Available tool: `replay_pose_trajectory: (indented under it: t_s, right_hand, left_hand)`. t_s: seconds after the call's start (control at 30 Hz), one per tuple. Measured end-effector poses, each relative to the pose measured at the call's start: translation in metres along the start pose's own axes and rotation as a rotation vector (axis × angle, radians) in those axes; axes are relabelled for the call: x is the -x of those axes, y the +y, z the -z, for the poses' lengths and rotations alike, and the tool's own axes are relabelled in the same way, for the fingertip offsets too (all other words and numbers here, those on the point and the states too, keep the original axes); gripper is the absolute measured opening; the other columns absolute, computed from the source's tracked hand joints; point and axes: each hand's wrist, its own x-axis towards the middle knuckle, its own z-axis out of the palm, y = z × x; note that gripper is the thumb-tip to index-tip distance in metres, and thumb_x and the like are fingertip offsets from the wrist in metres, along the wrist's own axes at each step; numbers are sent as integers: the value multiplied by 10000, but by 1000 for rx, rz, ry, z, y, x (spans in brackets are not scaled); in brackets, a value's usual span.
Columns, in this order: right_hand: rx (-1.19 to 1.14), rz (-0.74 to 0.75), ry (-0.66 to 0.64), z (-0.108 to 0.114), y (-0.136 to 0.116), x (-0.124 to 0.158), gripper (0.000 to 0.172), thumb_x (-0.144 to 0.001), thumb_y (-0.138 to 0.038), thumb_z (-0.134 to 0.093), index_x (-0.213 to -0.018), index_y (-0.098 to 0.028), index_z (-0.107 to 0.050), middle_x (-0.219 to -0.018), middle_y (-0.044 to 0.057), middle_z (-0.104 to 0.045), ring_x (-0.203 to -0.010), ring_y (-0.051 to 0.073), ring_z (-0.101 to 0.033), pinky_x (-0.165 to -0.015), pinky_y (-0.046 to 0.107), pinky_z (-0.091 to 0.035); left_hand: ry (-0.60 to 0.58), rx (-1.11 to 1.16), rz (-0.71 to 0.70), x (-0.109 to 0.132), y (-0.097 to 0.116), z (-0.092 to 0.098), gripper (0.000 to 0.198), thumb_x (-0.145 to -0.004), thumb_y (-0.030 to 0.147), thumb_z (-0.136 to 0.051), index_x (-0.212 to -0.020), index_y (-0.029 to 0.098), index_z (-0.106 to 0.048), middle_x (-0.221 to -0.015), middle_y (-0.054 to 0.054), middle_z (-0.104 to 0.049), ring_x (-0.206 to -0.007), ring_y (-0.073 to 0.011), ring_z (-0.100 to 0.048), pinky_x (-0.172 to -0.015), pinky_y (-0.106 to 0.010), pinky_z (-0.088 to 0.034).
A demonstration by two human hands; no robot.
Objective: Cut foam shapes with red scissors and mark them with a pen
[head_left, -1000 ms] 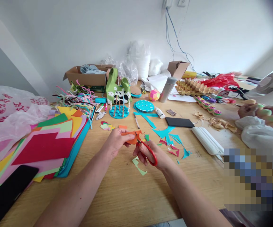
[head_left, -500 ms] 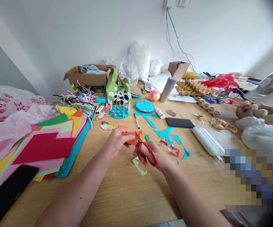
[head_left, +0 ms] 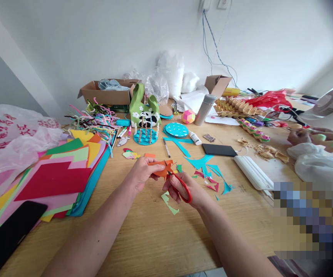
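Above the middle of the wooden table (head_left: 143, 238), beyond my forearms:

Item 1. Orange sheet (head_left: 159, 171), 1 piece, irregular at the cut end, held between my hands. Paper or thin felt; I cannot tell which. Judged light and flexible, apt to bend or tear where narrow. Best hold: a flat pinch on the broad left part, clear of the blades.

Item 2. My left hand (head_left: 142, 171), pinched narrow on the sheet, thumb on top.

Item 3. My right hand (head_left: 189, 187), closed around red-handled scissors (head_left: 186, 186), 1 pair, blades at the sheet. Judged rigid, steadiest by the handle loops.

Item 4. Surroundings: blue scraps (head_left: 200, 162) beyond my right hand; red scraps (head_left: 213, 185) beside them; 1 pale green scrap (head_left: 170, 204) nearer me; 1 small orange piece (head_left: 149, 155) just past my left hand; 1 pen (head_left: 166, 147) farther off.

Item 5. Obscured: my left fingertips, mostly under the sheet; the sheet's full outline, covered by my thumb; part of the handles, behind my fingers. Blade gap: too small to judge. At the right, another person's hand (head_left: 299, 136) shows only partly above a crumpled white bundle (head_left: 313, 163); pixelation masks the corner below.
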Motion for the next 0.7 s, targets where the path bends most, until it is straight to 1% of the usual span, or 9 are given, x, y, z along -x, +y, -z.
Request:
replay_pose_trajectory:
  t_s: [0.33, 0.7]
  right_hand:
    - [6, -4, 3, 1, -1, 0, 696, -715, -798, -493, -708, -113, -617, -437, -20, -506, -335, 68, -412, -368, 208, -266]
    - [41, 9, -11, 2, 0, -1, 682, -741, -775, -493, -712, -106, -622, -450, -16, -512, -347, 71, -424, -374, 210, -289]
  left_hand:
    - [-25, -11, -14, 0, 1, 0, 203, -608, 284, -735, -716, 123, -675, -649, -22, -655, -546, -95, -546, -486, -207, -428]
    - [-34, -34, -14, 0, 4, 1, 204, -564, 279, -739, -677, 125, -667, -606, -18, -637, -544, -101, -539, -458, -202, -403]
